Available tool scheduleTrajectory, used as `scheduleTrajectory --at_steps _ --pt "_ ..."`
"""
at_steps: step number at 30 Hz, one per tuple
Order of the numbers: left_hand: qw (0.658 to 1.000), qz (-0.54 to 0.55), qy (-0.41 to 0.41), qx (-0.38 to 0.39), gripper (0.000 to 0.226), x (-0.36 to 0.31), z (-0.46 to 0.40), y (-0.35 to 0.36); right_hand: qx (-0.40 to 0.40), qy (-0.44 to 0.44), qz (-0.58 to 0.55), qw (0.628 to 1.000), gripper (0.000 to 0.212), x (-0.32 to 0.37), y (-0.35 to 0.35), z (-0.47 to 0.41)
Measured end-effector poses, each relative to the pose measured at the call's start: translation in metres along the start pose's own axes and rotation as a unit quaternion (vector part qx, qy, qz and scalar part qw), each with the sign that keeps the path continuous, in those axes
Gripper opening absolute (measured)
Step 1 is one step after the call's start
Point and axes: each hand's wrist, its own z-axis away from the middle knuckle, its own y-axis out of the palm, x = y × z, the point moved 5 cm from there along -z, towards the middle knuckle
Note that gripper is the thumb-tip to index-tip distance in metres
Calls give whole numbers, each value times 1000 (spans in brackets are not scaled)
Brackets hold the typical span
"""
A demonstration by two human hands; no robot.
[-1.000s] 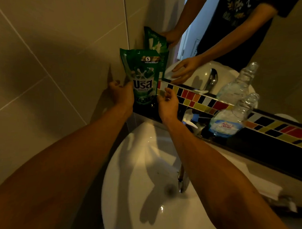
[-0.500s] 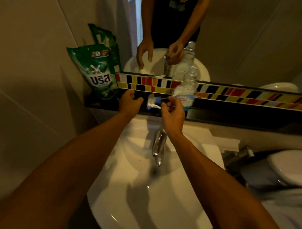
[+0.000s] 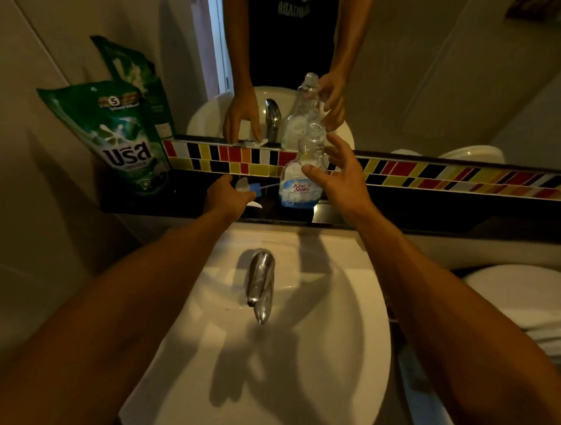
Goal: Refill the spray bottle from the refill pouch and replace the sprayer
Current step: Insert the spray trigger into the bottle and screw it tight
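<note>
A clear spray bottle [image 3: 301,178] with a blue label stands uncapped on the black ledge [image 3: 432,211]. My right hand [image 3: 340,179] is spread right beside the bottle's neck, thumb touching or nearly touching it, fingers not closed round it. The white and blue sprayer head [image 3: 246,187] lies on the ledge to the bottle's left, with my left hand [image 3: 227,196] over it, fingers on it. Whether the hand grips it is unclear. The green refill pouch [image 3: 116,136] leans upright against the wall at the ledge's left end, apart from both hands.
A white washbasin [image 3: 299,356] with a chrome tap [image 3: 260,284] lies below the ledge. A mirror above a strip of coloured tiles [image 3: 433,176] reflects my arms and the bottle. A white toilet [image 3: 524,300] stands at the right.
Both hands have left the pouch, which now leans on the wall. My left hand has settled on the sprayer head; my right hand has reached up to the bottle's neck.
</note>
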Motion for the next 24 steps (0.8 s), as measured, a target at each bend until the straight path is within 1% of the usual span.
scheduleTrajectory --at_steps 2,4,7,9,11,13,16,19,24 --pt "1000 -14 1 -1 56 1 -2 5 26 -5 20 999 70 3 -1 -11" --pt "1000 -25 -3 -6 55 3 -4 8 59 -3 32 998 59 5 -1 -18" --pt "999 -21 -32 -13 53 7 -5 11 96 16 24 995 44 4 2 -21" --pt "998 -16 -54 -19 46 9 -6 11 100 21 16 995 42 5 4 -20" --pt "997 -10 -63 -32 34 11 -7 9 97 14 16 995 44 6 5 -19" --pt "996 7 -64 -54 26 13 -5 3 89 7 19 996 46 7 7 -16" --pt "995 41 -45 -85 17 13 -2 -10 66 -3 7 998 45 8 4 -11" --pt "993 74 -11 -89 9 9 1 -29 50 -14 3 999 44 15 -2 -4" --pt "984 148 48 -88 28 -12 9 -68 55 -19 23 998 39 25 -19 12"
